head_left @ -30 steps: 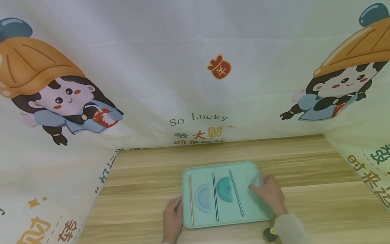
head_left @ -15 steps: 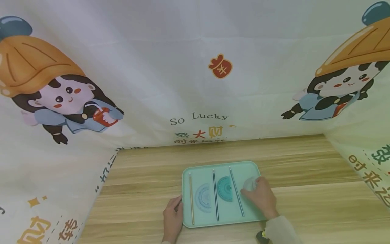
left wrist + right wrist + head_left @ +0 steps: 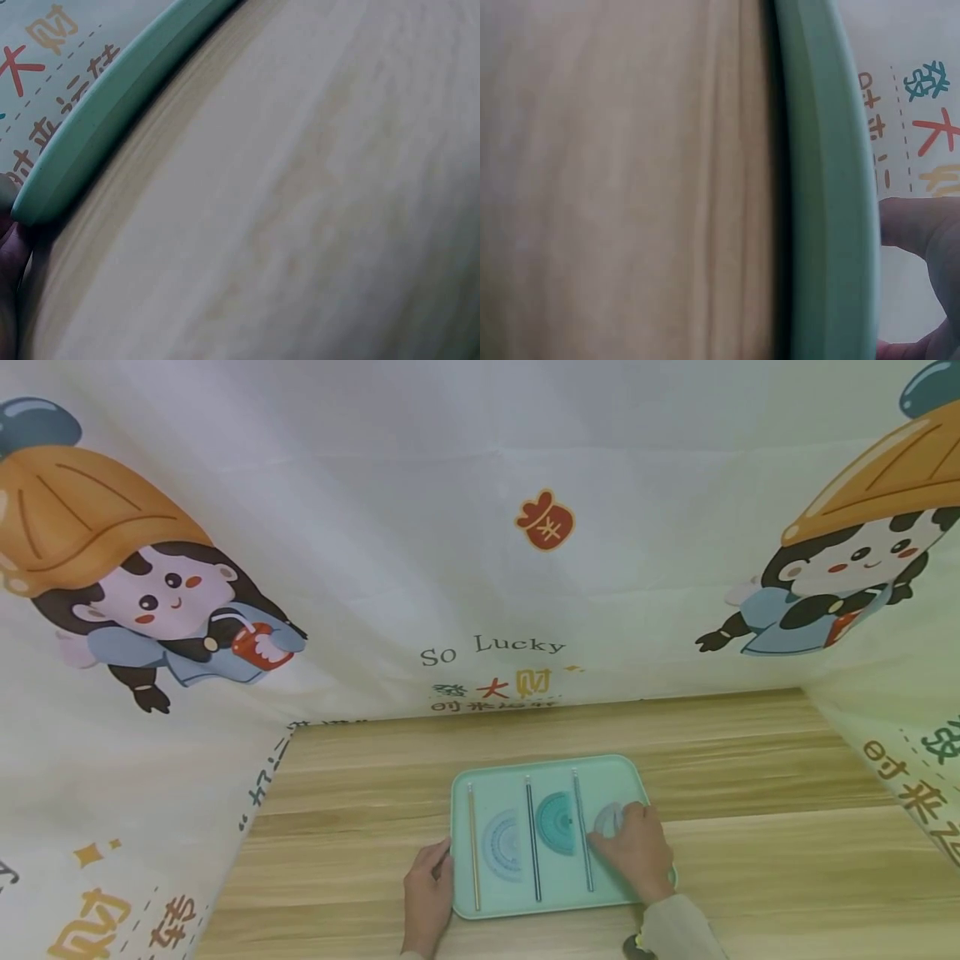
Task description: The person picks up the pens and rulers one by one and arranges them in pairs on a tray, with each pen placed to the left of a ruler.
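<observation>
A light green tray (image 3: pixel 555 906) lies on the wooden table. My left hand (image 3: pixel 427 893) grips its left rim; in the left wrist view, fingers (image 3: pixel 9 247) meet the tray's corner. Over the tray's right part, my right hand (image 3: pixel 641 852) holds a clear protractor (image 3: pixel 609 818) at its right side, with the thumb close against a dark pencil (image 3: pixel 582 827). Left of that pencil lie a teal protractor (image 3: pixel 555 822), a dark blue pencil (image 3: pixel 532 839), a pale clear protractor (image 3: pixel 501 845) and a gold pencil (image 3: pixel 474 847). The right wrist view shows fingers (image 3: pixel 915 225) beyond the rim.
A printed cloth (image 3: pixel 375 568) hangs behind the table (image 3: pixel 337 827) and down both its sides. A small dark item with a yellow piece (image 3: pixel 637 947) is by the right sleeve (image 3: pixel 678 927).
My right hand has moved left with the clear protractor, which now sits lower and nearer the rightmost pencil. That pencil has turned straighter. My left hand stays at the rim.
</observation>
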Demonstrator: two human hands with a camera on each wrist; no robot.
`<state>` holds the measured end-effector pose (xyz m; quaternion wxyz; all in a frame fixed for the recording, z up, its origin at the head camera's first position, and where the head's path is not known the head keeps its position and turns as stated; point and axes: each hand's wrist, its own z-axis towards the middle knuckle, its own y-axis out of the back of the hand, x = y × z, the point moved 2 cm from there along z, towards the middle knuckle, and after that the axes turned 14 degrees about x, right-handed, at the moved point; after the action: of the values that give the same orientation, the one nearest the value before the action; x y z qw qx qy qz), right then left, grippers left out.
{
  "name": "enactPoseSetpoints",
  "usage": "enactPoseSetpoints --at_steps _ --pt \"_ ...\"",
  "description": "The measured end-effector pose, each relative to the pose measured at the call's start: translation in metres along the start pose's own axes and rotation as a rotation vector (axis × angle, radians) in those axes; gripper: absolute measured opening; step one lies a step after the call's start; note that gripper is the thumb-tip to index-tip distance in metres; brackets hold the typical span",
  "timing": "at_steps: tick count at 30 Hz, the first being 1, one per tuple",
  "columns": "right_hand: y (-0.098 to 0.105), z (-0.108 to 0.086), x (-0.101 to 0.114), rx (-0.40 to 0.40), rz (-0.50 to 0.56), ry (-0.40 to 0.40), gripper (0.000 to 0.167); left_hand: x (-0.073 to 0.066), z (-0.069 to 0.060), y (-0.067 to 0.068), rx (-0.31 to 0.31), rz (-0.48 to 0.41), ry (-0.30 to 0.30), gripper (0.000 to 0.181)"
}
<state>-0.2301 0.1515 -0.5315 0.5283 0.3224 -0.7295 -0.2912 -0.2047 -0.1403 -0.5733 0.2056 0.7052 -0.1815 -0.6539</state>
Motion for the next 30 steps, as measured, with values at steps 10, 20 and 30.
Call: enactPoseSetpoints --at_steps 10,20,30 --pt "-0.0016 -0.0046 0.0018 -0.015 -0.019 -0.012 0.064 -0.0010 -0.0017 0.0002 0.012 -0.013 0.011 0.029" --pt "-0.0032 -0.0052 0.0039 -0.012 -0.023 -0.001 0.064 0.0005 -0.0030 0.0011 -0.006 -0.001 -0.009 0.028" --pt "-0.0004 -0.0033 0.0055 0.025 -0.005 0.012 0.062 0.0013 -0.0003 0.0064 0.015 0.012 0.012 0.028"
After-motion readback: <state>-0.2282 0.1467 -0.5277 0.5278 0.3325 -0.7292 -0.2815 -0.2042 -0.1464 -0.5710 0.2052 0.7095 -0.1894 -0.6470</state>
